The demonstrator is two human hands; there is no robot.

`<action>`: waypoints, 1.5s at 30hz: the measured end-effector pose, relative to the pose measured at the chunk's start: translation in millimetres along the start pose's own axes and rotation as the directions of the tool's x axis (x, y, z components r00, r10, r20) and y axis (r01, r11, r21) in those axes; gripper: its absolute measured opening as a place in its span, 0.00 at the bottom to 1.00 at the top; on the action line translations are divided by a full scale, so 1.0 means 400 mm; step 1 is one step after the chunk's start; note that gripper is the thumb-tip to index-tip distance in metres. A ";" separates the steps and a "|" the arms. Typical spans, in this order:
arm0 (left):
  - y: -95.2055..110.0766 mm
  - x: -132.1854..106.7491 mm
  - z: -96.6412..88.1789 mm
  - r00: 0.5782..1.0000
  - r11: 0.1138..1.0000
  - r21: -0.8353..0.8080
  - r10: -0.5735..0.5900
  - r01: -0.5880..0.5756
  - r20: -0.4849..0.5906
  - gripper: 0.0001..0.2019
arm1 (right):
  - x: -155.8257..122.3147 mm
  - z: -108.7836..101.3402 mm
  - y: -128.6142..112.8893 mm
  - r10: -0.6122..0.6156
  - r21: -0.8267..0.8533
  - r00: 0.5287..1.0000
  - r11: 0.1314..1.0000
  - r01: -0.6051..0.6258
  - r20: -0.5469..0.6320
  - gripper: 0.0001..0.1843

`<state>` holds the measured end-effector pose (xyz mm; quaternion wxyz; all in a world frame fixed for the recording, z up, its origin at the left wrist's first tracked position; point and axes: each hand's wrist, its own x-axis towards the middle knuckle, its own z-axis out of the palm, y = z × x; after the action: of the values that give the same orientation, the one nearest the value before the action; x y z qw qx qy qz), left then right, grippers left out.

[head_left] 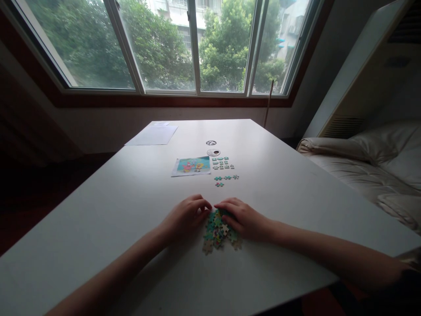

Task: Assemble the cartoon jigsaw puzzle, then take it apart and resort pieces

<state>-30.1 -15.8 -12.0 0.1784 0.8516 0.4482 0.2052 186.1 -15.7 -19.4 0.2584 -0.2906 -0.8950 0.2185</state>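
A small heap of loose jigsaw pieces (217, 231) lies on the white table (131, 210) in front of me. My left hand (186, 217) rests just left of the heap with its fingers curled, thumb and fingertips pinched near the heap's top edge. My right hand (241, 218) lies on the heap's right side, fingers bent down onto the pieces. The fingertips of both hands nearly meet above the heap. Whether either hand holds a piece is hidden.
Farther back lie a colourful reference picture (191, 166), several separate teal pieces (222, 164) in rows, and more pieces (226, 178) closer in. A round cable grommet (213, 152), white sheets (153, 134), a window wall and a bed (371, 166) at right.
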 end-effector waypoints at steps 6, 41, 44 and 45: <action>0.010 0.000 -0.002 1.000 1.000 0.024 0.007 -0.008 0.021 0.09 | 0.004 -0.039 0.025 0.032 0.070 0.998 0.997 -0.029 -0.049 0.14; 0.100 -0.012 0.013 0.996 0.966 -0.257 0.001 -0.024 -0.088 0.11 | -0.003 -0.065 -0.014 -0.138 0.160 0.973 0.973 0.168 -0.183 0.03; 0.108 -0.012 0.013 0.998 0.944 -0.330 -0.031 0.010 -0.059 0.11 | -0.005 -0.061 -0.020 -0.141 0.192 0.971 0.965 0.179 -0.195 0.04; 0.109 -0.012 0.013 0.998 0.934 -0.357 -0.041 0.020 -0.051 0.12 | -0.005 -0.059 -0.017 -0.152 0.192 0.968 0.963 0.190 -0.199 0.04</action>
<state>0.2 -43.8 4.0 0.3198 0.7920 0.4217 0.3044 198.7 -16.4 1.9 0.3864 -0.2020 -0.8613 0.2607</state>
